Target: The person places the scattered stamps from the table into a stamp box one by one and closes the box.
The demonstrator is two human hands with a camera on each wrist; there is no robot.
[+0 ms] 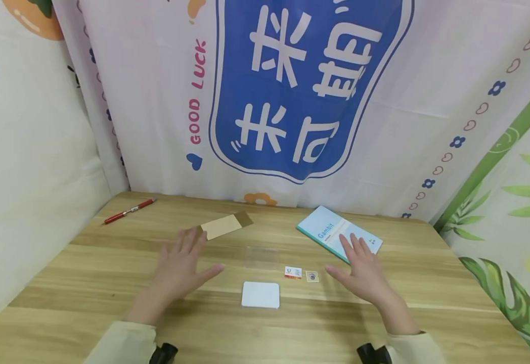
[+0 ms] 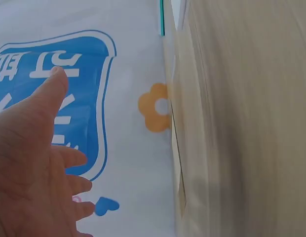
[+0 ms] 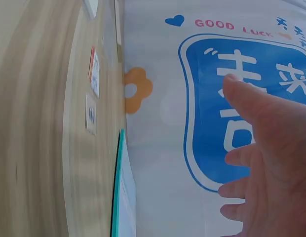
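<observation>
I see a red ballpoint pen (image 1: 128,211) lying flat at the far left corner of the light wood-grain table (image 1: 87,283), tip end pointing towards the left wall. Behind the table hangs a pale pink printed cloth backdrop (image 1: 429,76) with a big blue shield-shaped badge (image 1: 310,91) carrying white characters. Pink "GOOD LUCK" lettering (image 1: 197,91) runs up the badge's left side, with a small blue heart (image 1: 194,161) below it. An orange flower print (image 1: 260,199) sits at the table's back edge. On the right hangs a white cloth with green leaves (image 1: 520,227), edged by a green stripe (image 1: 497,156). I see a plain white cloth (image 1: 28,151) on the left wall.
</observation>
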